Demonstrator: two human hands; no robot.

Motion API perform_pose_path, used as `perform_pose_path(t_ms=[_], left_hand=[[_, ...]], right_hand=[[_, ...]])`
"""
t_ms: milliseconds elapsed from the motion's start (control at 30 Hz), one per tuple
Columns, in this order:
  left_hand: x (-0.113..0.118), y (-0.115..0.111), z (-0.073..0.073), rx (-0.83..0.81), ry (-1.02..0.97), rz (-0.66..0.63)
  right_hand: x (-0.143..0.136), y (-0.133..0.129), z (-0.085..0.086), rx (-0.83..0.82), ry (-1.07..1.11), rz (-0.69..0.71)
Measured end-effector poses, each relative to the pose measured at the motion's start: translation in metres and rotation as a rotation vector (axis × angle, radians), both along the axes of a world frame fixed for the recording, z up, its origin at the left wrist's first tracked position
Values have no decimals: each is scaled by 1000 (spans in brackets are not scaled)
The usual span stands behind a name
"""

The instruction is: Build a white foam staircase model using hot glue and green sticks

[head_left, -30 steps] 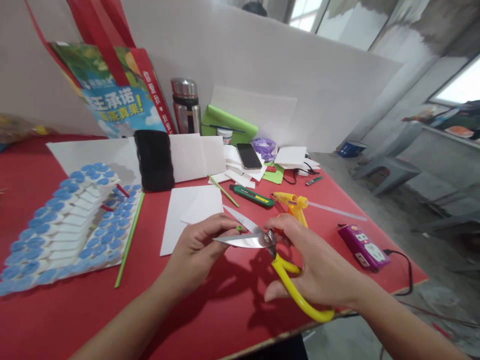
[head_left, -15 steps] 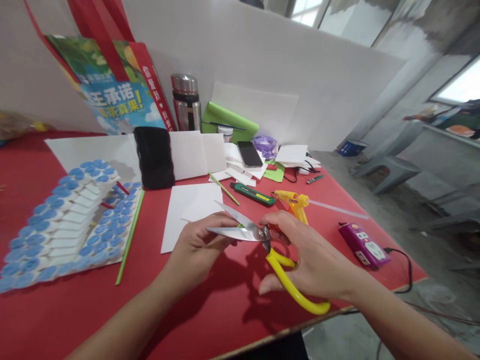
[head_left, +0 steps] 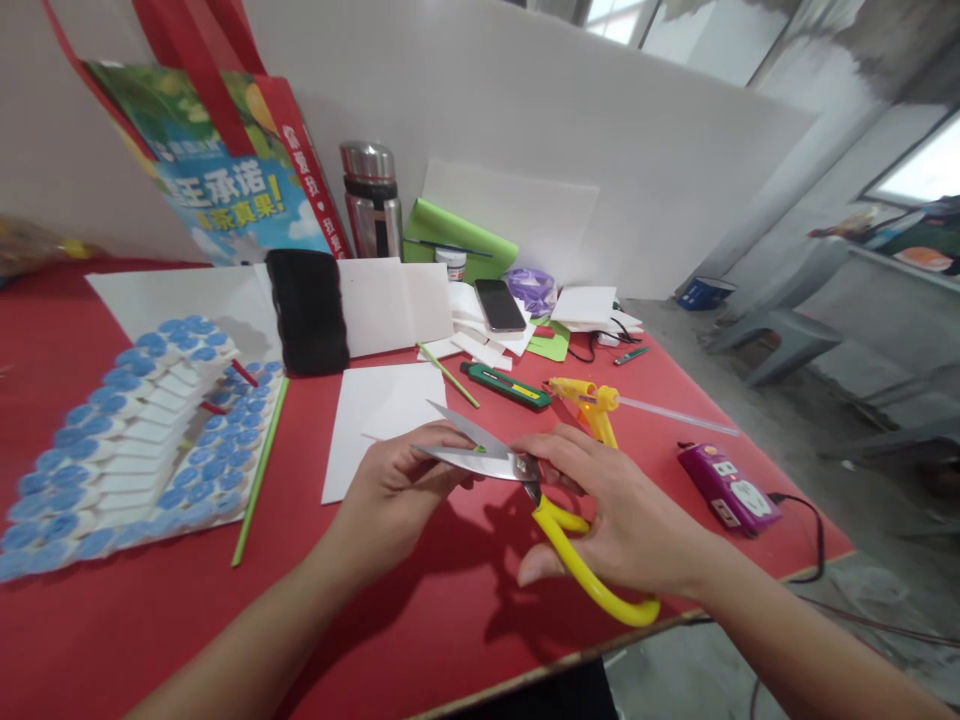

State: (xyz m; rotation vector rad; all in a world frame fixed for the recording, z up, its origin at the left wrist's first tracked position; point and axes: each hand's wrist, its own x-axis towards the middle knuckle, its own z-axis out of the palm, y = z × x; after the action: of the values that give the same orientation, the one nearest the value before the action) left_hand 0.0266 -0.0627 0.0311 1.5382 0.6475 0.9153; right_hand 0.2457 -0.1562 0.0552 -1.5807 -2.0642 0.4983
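My right hand point(head_left: 611, 510) is closed on a pair of scissors point(head_left: 495, 464) with yellow handles. The blades stand apart and point left, toward my left hand point(head_left: 405, 485). A small green piece point(head_left: 479, 449), mostly hidden by fingers and steel, shows between the blades; my left fingers pinch it. White sheets point(head_left: 386, 400) lie on the red table point(head_left: 420, 640) just behind that hand. Left of them is a model point(head_left: 142, 450) with white steps and rows of blue round pieces. Along its right edge rests a thin green strip point(head_left: 259, 480).
Behind the hands lie a green cutter knife point(head_left: 506, 386), another green strip point(head_left: 450, 376) and a yellow glue gun point(head_left: 592, 400). A purple power socket point(head_left: 727, 490) sits at right. Farther back are a phone point(head_left: 499, 305), a black case point(head_left: 307, 312), a steel flask point(head_left: 373, 205) and a bag point(head_left: 217, 170).
My right fingers have shifted slightly left around the scissors' pivot. The blades have closed a little around the green piece, and my left hand has barely moved.
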Motion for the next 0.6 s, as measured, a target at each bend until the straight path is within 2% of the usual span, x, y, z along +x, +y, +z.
perform_pose_path(t_ms=[300, 600], left_hand=[[-2, 1, -3, 8, 30, -7], [-2, 0, -1, 26, 24, -22]], right_hand=[[-1, 0, -1, 4, 1, 5], [-1, -1, -6, 91, 70, 15]])
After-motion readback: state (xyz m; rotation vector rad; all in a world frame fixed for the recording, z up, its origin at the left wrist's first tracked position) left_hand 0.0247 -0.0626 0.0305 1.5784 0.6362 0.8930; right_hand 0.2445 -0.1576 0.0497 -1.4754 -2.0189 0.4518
